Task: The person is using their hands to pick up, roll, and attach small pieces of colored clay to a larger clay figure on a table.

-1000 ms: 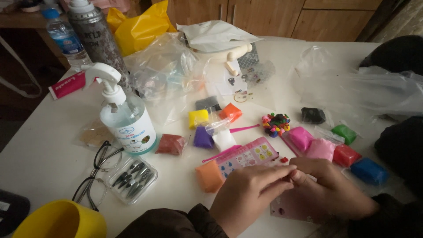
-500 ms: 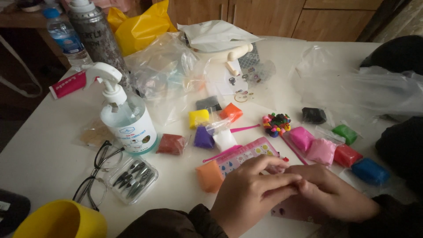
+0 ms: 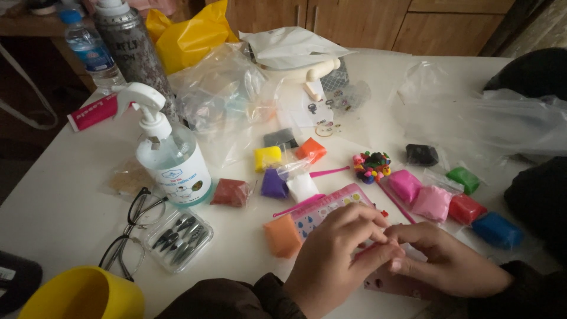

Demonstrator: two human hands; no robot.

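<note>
My left hand [image 3: 336, 260] and right hand [image 3: 449, 266] meet over the pink card [image 3: 331, 207], fingers pinched together on something hidden. 2 hands steady it above the bench [image 3: 53, 207].

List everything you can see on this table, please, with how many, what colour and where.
clay packets: about twelve, many colours, spread across the table's middle and right
pump bottle: one, clear with white pump, left of centre
spectacles: one pair, dark frame, front left
tool case: one, clear, beside the spectacles
pink card: one, pink, partly under the hands
beaded lump: one, multicoloured, centre right
yellow cup: one, bottom left corner
yellow bag: one, back left
water bottle: one, clear with blue cap, back left
clear bags: several, back and right
left hand: fingertips meeting the right's, front
right hand: front right
</note>
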